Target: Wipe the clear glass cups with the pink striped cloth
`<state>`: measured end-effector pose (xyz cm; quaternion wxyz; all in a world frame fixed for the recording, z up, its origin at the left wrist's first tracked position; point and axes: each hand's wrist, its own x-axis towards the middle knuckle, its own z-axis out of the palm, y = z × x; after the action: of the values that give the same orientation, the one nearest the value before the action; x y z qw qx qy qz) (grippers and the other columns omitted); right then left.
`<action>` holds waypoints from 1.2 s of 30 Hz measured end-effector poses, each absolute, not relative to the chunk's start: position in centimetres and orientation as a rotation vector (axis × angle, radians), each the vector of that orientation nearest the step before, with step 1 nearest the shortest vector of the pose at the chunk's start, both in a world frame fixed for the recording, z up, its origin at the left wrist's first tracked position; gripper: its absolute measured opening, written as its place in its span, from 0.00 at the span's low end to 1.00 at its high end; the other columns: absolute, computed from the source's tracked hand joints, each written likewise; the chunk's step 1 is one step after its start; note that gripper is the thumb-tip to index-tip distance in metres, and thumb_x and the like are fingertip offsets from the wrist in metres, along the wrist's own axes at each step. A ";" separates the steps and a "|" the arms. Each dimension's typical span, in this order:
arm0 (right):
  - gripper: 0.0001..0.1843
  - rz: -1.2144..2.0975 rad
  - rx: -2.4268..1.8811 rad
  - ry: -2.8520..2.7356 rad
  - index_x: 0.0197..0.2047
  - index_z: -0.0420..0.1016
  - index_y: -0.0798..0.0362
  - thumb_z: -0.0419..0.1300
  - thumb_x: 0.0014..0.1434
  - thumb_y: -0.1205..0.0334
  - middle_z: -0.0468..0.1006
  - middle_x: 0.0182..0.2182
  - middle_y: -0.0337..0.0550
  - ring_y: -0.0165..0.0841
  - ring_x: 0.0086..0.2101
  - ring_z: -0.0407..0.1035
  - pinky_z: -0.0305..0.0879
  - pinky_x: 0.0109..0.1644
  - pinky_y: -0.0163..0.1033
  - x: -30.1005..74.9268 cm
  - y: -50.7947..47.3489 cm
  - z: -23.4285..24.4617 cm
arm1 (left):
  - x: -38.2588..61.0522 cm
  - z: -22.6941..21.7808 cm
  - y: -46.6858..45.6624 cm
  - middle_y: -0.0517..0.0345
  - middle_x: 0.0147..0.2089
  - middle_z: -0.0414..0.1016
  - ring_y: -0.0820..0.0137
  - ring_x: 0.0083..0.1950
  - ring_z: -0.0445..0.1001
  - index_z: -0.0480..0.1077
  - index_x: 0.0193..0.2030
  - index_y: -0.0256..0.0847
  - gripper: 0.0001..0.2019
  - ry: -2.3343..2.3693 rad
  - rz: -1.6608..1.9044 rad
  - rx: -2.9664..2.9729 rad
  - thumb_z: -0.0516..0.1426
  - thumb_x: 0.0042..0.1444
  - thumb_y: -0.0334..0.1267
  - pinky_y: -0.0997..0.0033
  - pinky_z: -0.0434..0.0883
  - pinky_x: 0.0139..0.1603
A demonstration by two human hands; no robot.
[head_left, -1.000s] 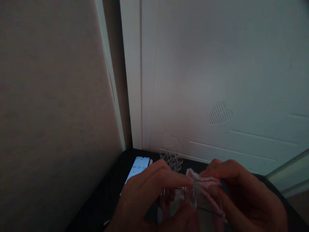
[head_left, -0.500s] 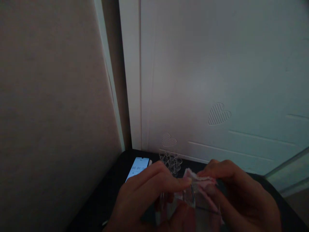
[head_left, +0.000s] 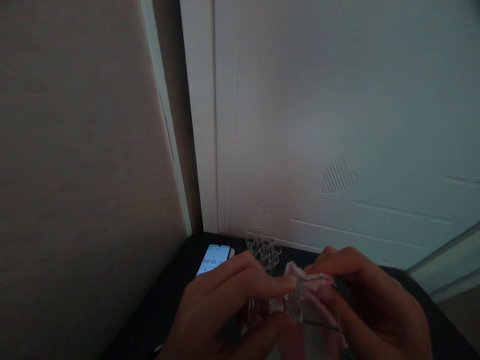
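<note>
My left hand (head_left: 228,300) pinches a small clear, glassy piece (head_left: 292,305) between thumb and fingers. My right hand (head_left: 378,300) grips a pink, frayed-edged piece of cloth (head_left: 317,281), bunched right beside the clear piece. The two items touch or overlap between my hands. A thin dark line crosses the pale pink material below; what it is, I cannot make out. Dim light and my fingers hide much of both items.
A phone (head_left: 214,257) with a lit timer lies behind my left hand on the black tabletop (head_left: 150,305). Several clear rounded pieces (head_left: 265,252) stand in a cluster beyond my hands. A white panel (head_left: 300,125) with embossed hearts rises behind, and a wall (head_left: 82,175) borders the left.
The view has shifted slightly. My left thumb has moved up a little against the clear piece. Both hands keep their hold, and the cloth has barely moved.
</note>
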<state>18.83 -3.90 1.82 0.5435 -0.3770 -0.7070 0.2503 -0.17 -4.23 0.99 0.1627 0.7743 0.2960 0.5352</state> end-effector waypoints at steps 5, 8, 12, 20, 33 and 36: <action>0.06 0.639 -0.876 -1.703 0.32 0.77 0.47 0.62 0.56 0.69 0.75 0.23 0.37 0.31 0.24 0.71 0.67 0.23 0.31 18.6 -4.0 2.0 | 0.2 0.9 -4.2 0.63 0.21 0.71 0.76 0.20 0.68 0.76 0.40 0.43 0.10 0.854 1.673 2.187 0.63 0.55 0.45 0.79 0.63 0.18; 0.06 0.624 -0.886 -1.710 0.32 0.77 0.48 0.63 0.55 0.69 0.75 0.23 0.38 0.32 0.24 0.71 0.67 0.24 0.32 18.4 -3.9 2.1 | 0.4 0.5 -4.2 0.63 0.21 0.72 0.76 0.19 0.67 0.76 0.39 0.45 0.11 0.908 1.756 2.173 0.62 0.55 0.49 0.79 0.62 0.17; 0.07 0.591 -0.883 -1.741 0.34 0.77 0.46 0.62 0.57 0.69 0.77 0.24 0.36 0.31 0.26 0.73 0.68 0.28 0.32 18.7 -3.7 2.0 | 0.2 0.4 -4.0 0.62 0.22 0.73 0.76 0.20 0.70 0.75 0.40 0.43 0.10 0.902 1.687 2.286 0.61 0.57 0.46 0.79 0.66 0.18; 0.08 0.573 -0.884 -1.678 0.33 0.77 0.46 0.62 0.56 0.70 0.77 0.24 0.34 0.28 0.24 0.72 0.66 0.25 0.29 18.7 -3.5 2.0 | -0.1 0.0 -4.2 0.61 0.31 0.75 0.74 0.27 0.73 0.71 0.48 0.43 0.16 0.960 1.584 2.419 0.61 0.52 0.27 0.76 0.70 0.25; 0.09 0.572 -0.900 -1.674 0.33 0.77 0.45 0.62 0.55 0.71 0.76 0.24 0.31 0.27 0.24 0.71 0.64 0.25 0.28 18.6 -3.7 2.0 | -0.6 0.1 -3.8 0.65 0.39 0.75 0.76 0.37 0.76 0.73 0.47 0.48 0.10 1.033 1.576 2.381 0.61 0.58 0.34 0.82 0.71 0.35; 0.08 0.588 -0.929 -1.718 0.34 0.77 0.44 0.62 0.56 0.69 0.77 0.25 0.32 0.28 0.26 0.71 0.66 0.28 0.30 18.7 -3.8 1.7 | -0.8 0.0 -3.8 0.65 0.39 0.75 0.76 0.37 0.76 0.74 0.47 0.49 0.10 1.059 1.576 2.413 0.62 0.58 0.37 0.81 0.70 0.37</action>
<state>18.66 -3.83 1.75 0.5235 -0.3881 -0.7177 0.2454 -0.84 -3.81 0.05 0.0356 0.7854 0.3447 0.5129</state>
